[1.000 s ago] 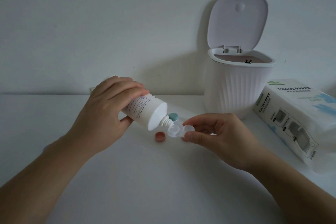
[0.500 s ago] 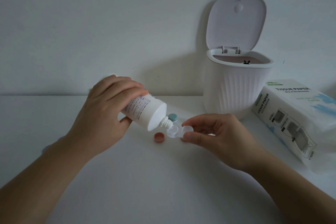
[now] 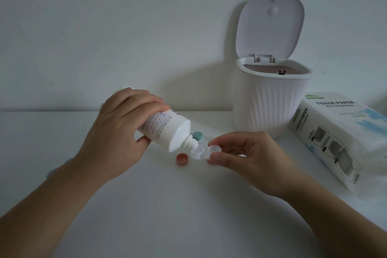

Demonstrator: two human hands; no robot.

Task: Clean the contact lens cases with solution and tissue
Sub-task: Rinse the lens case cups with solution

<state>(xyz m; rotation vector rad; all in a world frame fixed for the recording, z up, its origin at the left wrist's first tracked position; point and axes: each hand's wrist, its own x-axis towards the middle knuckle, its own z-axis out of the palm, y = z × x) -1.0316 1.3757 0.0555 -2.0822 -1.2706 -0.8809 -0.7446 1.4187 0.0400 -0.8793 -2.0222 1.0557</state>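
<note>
Two small wells make up the clear contact lens case [image 3: 200,153], which sits low over the white table [image 3: 167,205], just in front of the person. The right hand [image 3: 247,157] pinches its right well between thumb and fingertips to keep it steady. The left hand [image 3: 119,132] grips the white solution bottle [image 3: 167,130], fingers curled over its body, and tips it so the nozzle points down into the left well, very near or touching its rim. I judge this is the rinsing step: solution goes into the first well. I cannot tell if liquid is flowing. Two caps lie off, the reddish cap [image 3: 182,158] in front of the bottle and the teal cap [image 3: 198,136] behind the nozzle. Next, the nozzle should shift to the right well, with a gentle squeeze to avoid spilling. Further right stand the open bin [image 3: 270,107] and the tissue pack [image 3: 339,138], not yet used.
</note>
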